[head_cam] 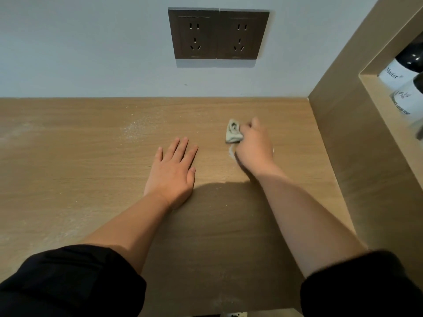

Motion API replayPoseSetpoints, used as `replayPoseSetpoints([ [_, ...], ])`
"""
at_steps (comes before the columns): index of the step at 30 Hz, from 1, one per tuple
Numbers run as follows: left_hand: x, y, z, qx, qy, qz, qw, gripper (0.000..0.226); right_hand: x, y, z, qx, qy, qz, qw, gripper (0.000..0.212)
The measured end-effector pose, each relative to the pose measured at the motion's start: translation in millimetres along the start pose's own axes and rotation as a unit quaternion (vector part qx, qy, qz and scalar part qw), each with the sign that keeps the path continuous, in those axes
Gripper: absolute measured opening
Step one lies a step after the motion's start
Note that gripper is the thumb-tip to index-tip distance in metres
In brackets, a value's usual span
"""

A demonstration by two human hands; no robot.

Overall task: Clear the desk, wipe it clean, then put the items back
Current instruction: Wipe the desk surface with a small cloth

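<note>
Tan wood-grain laminate under both palms: leaning over the desk (68,179), matte and smooth, lined with fine grain running side to side. Pressing the left hand (172,170) flat on it near the middle, fingers straight and slightly fanned, thumb out to the side, holding nothing. Gripping a cloth (233,131) with the right hand (254,145), fingers curled down over it and knuckles up, bearing it onto the desk at the back right, between the left hand and the panel (332,133). Noting the cloth as pale grey-green, soft, crumpled into a small wad with deep folds, poking out past the fingertips on the hand's left. Seeing a thin white powdery smear (231,153) on the desk just beside the right hand, below the cloth. Seeing also a loose scatter of white grains (135,131) farther left, behind the left hand and well apart from the cloth, plus a fainter dusty haze (16,133) along the desk's left part. Facing a flat, pale grey wall (68,42) bearing two dark brown square sockets (194,34), touching side by side, smooth with a faint sheen. Glancing right at the panel, same tan laminate, rising at the desk's right end and cut with a rectangular niche (380,110); finding two glossy bottles (393,74) inside, white-labelled with dark tops, partly cropped. Wearing black sleeves (68,282), matte and soft, bunched near the elbows, forearms bare.
</note>
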State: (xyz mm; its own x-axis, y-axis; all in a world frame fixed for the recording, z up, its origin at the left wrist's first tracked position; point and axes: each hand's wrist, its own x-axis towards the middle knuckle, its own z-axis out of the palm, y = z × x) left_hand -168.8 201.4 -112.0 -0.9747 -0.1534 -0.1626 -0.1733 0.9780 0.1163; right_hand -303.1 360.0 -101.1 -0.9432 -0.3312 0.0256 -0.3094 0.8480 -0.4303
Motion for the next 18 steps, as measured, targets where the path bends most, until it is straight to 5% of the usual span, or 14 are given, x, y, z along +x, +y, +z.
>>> replayPoseSetpoints([
  [5, 0.5, 0.1, -1.2, -0.009, -0.003, -0.001, 1.000, 0.067, -45.4, -6.5, -3.3, -0.032, -0.066, -0.088, 0.993, 0.041],
  [12, 0.6, -0.6, 0.0, -0.013, 0.002, -0.003, 1.000, 0.057, 42.7, 17.2, -34.6, 0.085, 0.116, 0.097, 0.985, 0.029],
  [18, 1.8, 0.1, -0.1, -0.007, -0.010, -0.017, 1.000, 0.060, 86.7, 15.4, -13.8, 0.002, 0.053, 0.059, 0.997, 0.030],
])
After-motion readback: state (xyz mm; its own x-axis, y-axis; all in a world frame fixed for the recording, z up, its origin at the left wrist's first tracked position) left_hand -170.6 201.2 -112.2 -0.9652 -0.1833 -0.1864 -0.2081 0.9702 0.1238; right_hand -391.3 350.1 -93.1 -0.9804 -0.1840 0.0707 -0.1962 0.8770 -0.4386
